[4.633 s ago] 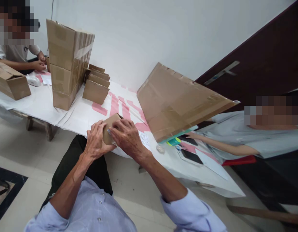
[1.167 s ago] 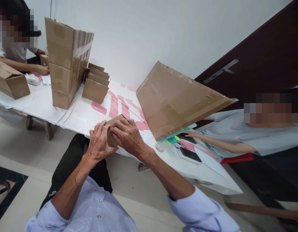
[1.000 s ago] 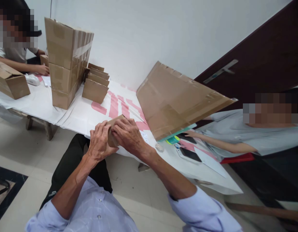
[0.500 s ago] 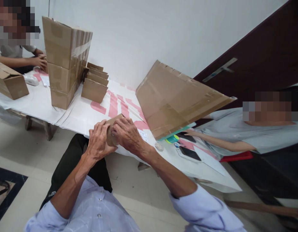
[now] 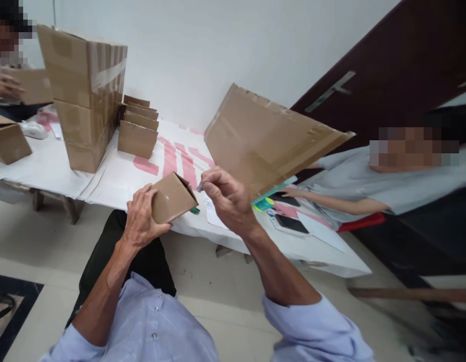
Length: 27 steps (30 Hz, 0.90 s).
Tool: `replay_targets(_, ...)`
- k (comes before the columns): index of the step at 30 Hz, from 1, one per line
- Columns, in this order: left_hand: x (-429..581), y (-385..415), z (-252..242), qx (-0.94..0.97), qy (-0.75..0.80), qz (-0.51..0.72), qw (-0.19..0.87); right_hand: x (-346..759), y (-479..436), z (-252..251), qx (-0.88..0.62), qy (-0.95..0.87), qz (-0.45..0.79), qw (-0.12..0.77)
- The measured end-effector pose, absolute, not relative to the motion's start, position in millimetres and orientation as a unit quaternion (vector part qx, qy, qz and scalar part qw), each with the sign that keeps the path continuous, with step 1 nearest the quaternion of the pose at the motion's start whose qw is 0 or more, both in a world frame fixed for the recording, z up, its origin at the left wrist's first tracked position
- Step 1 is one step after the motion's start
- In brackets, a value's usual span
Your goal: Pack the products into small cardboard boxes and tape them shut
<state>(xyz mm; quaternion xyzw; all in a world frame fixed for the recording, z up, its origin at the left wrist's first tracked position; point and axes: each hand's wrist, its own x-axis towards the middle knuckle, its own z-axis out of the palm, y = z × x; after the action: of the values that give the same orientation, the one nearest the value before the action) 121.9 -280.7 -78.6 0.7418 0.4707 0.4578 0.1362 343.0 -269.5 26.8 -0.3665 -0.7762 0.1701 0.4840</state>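
My left hand is wrapped round one end of a small cardboard box, which is tilted over the table's near edge. The box's far right end shows a dark gap at its flap. Just right of that end, my right hand is raised with thumb and forefinger pinched together. A small, pale, clear-looking bit shows at those fingertips; I cannot make out what it is. A green item is partly hidden behind the box, beside a white paper.
Stacked cartons and a row of smaller open boxes stand at the back left. A large cardboard panel leans at the right, near a phone. One person at the right reaches onto the table; another at far left holds cardboard.
My right hand has come off the box and moved right, fingers pinched. The left hand keeps its hold on the box. The person at far left has lifted a piece of cardboard.
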Motion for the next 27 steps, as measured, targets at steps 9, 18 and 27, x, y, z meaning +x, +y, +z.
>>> replay_targets(9,60.9,-246.7,-100.8,0.684,0.462,0.503,0.254,492.4,-220.5,-55.7,-0.565,-0.626,0.139,0.519)
replay_targets(18,37.9,-234.4,-113.2,0.637,0.474,0.513,0.325,538.7,-192.6,-164.5,-0.650,-0.610,0.158,0.425)
replay_targets(27,40.7,-236.6,-104.9,0.643,0.470,0.507,0.330,540.3,-157.7,-192.0,-0.672,-0.633,0.169,0.346)
